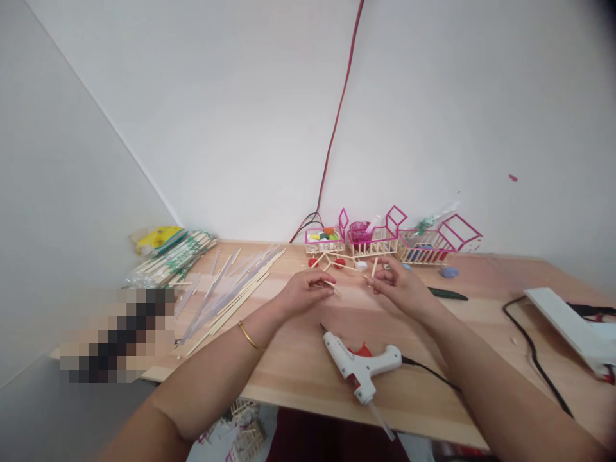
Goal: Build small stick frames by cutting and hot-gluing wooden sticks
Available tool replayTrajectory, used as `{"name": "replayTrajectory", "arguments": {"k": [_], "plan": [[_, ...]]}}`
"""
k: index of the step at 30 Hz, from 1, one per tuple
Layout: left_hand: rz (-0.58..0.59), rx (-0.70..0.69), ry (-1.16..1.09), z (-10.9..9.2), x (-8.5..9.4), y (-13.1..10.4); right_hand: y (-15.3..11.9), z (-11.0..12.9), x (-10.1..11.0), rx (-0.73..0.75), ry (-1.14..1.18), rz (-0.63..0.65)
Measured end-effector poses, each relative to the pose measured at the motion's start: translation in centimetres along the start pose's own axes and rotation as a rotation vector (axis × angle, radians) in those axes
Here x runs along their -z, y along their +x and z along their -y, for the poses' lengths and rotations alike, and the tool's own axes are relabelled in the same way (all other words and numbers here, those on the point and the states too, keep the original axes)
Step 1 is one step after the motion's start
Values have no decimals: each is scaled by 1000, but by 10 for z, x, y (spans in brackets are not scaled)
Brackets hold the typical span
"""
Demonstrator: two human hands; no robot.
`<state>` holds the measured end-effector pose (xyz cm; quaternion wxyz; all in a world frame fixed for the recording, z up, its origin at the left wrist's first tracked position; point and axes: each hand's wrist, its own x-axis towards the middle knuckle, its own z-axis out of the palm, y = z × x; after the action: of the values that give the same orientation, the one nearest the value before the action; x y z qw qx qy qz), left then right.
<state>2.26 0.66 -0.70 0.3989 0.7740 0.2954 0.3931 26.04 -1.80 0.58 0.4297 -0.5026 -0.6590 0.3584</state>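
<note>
My left hand (308,290) pinches a short, pale wooden stick (335,289) above the middle of the table. Facing it, my right hand (397,282) grips another short wooden stick (374,268), held nearly upright between the fingers. A small gap separates the two hands. Just behind them is an angled frame of thin sticks (347,262), near red round pieces (339,263) and a white one (361,265). Nearer to me, a white hot glue gun (359,366) with a red trigger lies on its side, its nozzle pointing toward my left hand.
Small stick baskets with pink trim (423,247) line the wall, one holding a pink cup (360,232). Loose sticks (240,295) and packaged sticks (180,260) lie left. A dark green tool (447,294), cables and a white device (565,324) occupy the right.
</note>
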Motion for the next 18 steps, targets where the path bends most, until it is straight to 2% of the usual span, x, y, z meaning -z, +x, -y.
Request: {"name": "replayTrajectory", "arguments": {"k": [6,12,15,18], "plan": [[-72,235,-445,-1,-9,-3,-9,23,-4,-53,117,50],[-122,268,-798,-5,-17,-5,-14,22,-10,-89,214,158],[-108,270,-810,-7,-19,-5,-14,21,-14,-97,273,184],[-83,231,-656,-7,-17,-5,-15,23,-14,-102,274,184]]}}
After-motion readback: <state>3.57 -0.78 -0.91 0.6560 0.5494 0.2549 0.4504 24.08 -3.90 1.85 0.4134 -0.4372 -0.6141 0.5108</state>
